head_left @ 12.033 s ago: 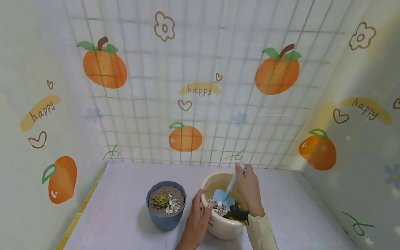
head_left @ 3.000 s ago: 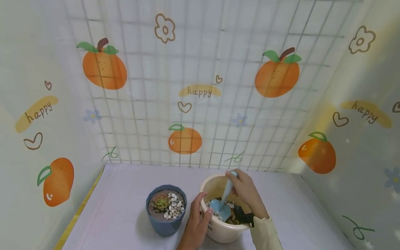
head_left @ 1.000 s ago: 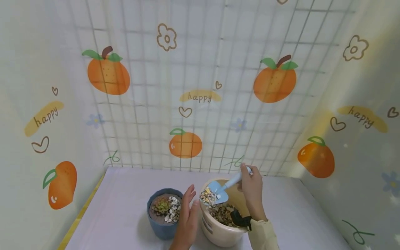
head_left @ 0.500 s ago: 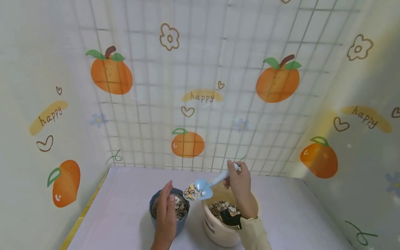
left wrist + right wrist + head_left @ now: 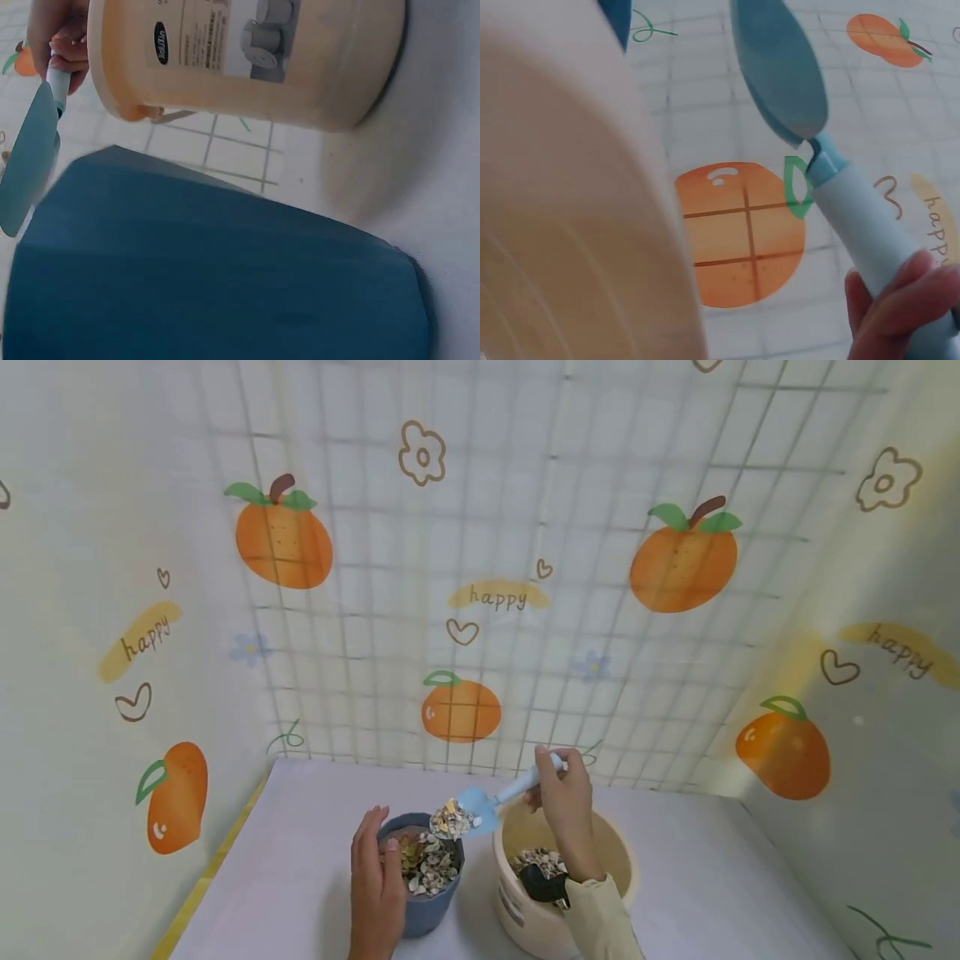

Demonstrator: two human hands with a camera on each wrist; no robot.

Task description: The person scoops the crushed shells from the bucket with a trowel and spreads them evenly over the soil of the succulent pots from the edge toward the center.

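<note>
In the head view my right hand (image 5: 564, 802) grips the handle of a light-blue trowel (image 5: 480, 808). Shell chips (image 5: 453, 820) heap on its blade, which is above the right rim of a blue flowerpot (image 5: 427, 914). A succulent (image 5: 409, 853), partly hidden by my left hand, and pale shells (image 5: 437, 867) fill the pot's top. My left hand (image 5: 375, 877) lies along the pot's left side, fingers fairly straight, thumb near the rim. The left wrist view shows the pot's wall (image 5: 225, 262) up close. Fingers curl round the trowel handle (image 5: 877, 232) in the right wrist view.
Right of the pot stands a cream bucket (image 5: 626, 852) with more shell chips (image 5: 543, 860) inside; my right forearm crosses its rim. A dark wrist strap piece (image 5: 542, 885) hangs over it. Behind the white table (image 5: 690, 860) is a fruit-printed curtain (image 5: 495, 643) over a wire grid.
My right hand has raised the loaded trowel out of the bucket and moved it left to the flowerpot. My left hand has left the bucket's rim for the pot's left side.
</note>
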